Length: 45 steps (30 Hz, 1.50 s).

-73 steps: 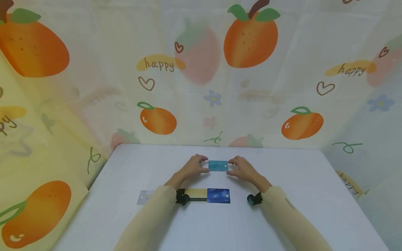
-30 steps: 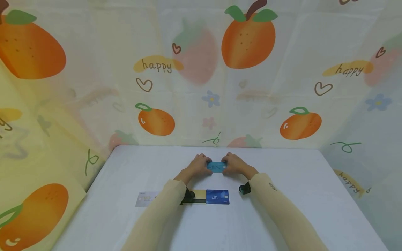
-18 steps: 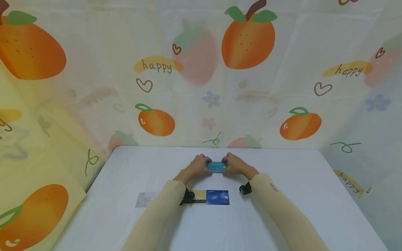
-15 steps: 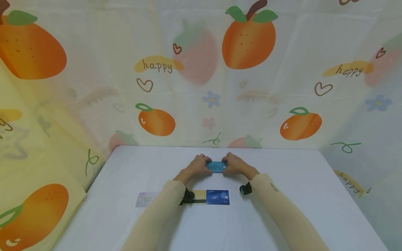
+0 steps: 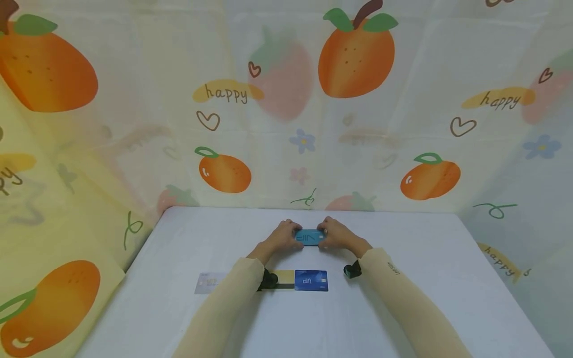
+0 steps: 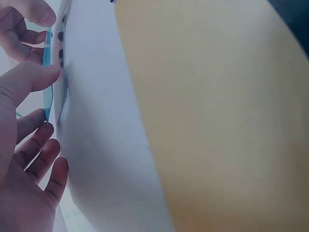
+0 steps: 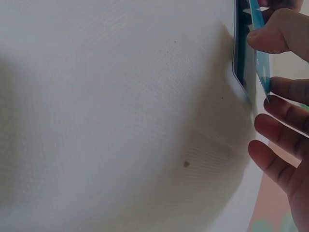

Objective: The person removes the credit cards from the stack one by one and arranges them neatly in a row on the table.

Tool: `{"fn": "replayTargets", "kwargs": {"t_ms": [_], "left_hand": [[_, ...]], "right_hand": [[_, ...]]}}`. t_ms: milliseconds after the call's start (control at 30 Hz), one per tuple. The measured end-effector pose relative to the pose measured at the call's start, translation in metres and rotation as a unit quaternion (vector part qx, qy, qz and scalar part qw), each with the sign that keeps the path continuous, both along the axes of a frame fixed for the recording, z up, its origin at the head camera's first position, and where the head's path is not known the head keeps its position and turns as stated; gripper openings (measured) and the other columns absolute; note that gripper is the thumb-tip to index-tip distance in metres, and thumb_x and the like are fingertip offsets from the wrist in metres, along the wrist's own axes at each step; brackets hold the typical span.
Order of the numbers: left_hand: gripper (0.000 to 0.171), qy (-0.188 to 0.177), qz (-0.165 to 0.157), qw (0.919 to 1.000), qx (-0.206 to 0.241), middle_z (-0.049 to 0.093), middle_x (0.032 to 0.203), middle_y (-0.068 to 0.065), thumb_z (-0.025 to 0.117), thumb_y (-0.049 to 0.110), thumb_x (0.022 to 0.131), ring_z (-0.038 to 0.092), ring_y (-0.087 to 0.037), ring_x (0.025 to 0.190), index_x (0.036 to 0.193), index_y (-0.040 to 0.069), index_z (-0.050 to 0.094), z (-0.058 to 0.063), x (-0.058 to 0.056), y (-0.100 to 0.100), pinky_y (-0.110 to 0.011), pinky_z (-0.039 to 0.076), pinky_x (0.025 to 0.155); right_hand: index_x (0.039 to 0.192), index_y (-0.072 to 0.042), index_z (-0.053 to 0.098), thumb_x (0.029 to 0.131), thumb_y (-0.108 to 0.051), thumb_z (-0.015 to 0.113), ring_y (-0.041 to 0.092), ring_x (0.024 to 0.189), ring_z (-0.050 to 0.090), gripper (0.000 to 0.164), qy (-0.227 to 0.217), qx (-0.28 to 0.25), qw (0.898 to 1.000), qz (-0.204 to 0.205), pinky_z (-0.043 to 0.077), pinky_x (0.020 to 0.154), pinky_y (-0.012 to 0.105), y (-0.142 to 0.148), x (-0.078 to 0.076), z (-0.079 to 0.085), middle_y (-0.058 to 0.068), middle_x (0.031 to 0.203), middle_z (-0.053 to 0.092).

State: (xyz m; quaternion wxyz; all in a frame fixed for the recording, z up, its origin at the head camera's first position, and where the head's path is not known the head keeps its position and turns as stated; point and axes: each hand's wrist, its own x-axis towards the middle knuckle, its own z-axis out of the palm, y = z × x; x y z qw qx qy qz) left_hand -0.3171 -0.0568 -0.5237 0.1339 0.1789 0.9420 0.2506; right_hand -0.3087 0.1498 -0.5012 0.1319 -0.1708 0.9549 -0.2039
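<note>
A teal VIP card (image 5: 310, 237) is held by both hands over the back middle of the white table. My left hand (image 5: 284, 236) pinches its left end and my right hand (image 5: 338, 236) its right end, thumbs on the near edge, fingers on the far edge. Seen edge-on in the right wrist view, the teal card (image 7: 262, 63) is raised a little. Beneath it another dark, glossy card (image 7: 241, 63) lies flat on the table, hidden from the head view. Each hand's lower fingers stay spread below the card in its own wrist view.
Nearer on the table (image 5: 403, 313) a row of cards lies flat: a pale silver card (image 5: 208, 282), a yellow one with a dark stripe (image 5: 285, 278) and a blue VIP card (image 5: 311, 281). The left sleeve (image 5: 219, 313) covers part of the row. A fruit-print cloth (image 5: 286, 164) hangs behind.
Since the earliest frame both hands have closed in on the teal card's ends and now cover its corners. Over the last second hands and card have hardly moved.
</note>
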Motion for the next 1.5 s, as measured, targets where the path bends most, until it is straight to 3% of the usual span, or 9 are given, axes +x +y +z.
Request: {"fn": "replayTargets", "kwargs": {"t_ms": [333,567,800,1233,1500], "left_hand": [[0.060,0.004,0.002,0.9998,0.018,0.054,0.131,-0.010,0.078,0.032,0.080,0.048,-0.024,0.118,0.132,0.011,0.058,0.008,0.002,0.000,-0.042,0.041,0.105],[0.058,0.017,-0.004,0.9993,0.033,0.056,0.130,-0.010,0.079,0.032,0.078,0.049,-0.025,0.119,0.130,0.012,0.060,0.011,0.004,-0.002,-0.042,0.042,0.104],[0.055,0.032,-0.016,0.9953,0.090,0.057,0.124,-0.010,0.080,0.030,0.076,0.054,-0.026,0.114,0.125,0.012,0.063,0.012,0.008,-0.006,-0.042,0.047,0.094],[0.053,0.018,-0.024,0.9956,0.089,0.056,0.121,-0.008,0.078,0.032,0.078,0.051,-0.023,0.112,0.126,0.013,0.062,0.024,0.028,-0.004,-0.039,0.046,0.091],[0.055,0.051,-0.029,0.9956,0.073,0.059,0.119,-0.007,0.078,0.036,0.076,0.052,-0.022,0.109,0.125,0.015,0.064,0.031,0.041,0.000,-0.037,0.047,0.089]], "right_hand": [[0.125,-0.003,0.062,0.076,-0.026,0.078,0.021,0.101,0.051,0.057,0.037,0.019,0.999,0.025,0.047,0.096,0.040,0.004,0.003,0.009,0.010,0.114,0.055],[0.124,-0.001,0.062,0.077,-0.025,0.077,0.021,0.099,0.051,0.055,0.047,-0.001,0.998,0.032,0.047,0.092,0.041,0.007,0.008,0.014,0.011,0.113,0.056],[0.125,0.000,0.062,0.078,-0.025,0.076,0.022,0.101,0.053,0.054,0.072,-0.022,0.997,0.029,0.047,0.093,0.041,0.011,0.021,0.019,0.012,0.114,0.057],[0.124,-0.004,0.062,0.078,-0.025,0.074,0.024,0.104,0.052,0.052,0.058,-0.063,0.996,-0.004,0.049,0.092,0.042,0.018,0.043,0.020,0.009,0.115,0.054],[0.125,-0.002,0.061,0.079,-0.023,0.075,0.026,0.103,0.052,0.053,0.069,-0.082,0.994,-0.001,0.048,0.090,0.042,0.022,0.060,0.022,0.012,0.115,0.053]]}}
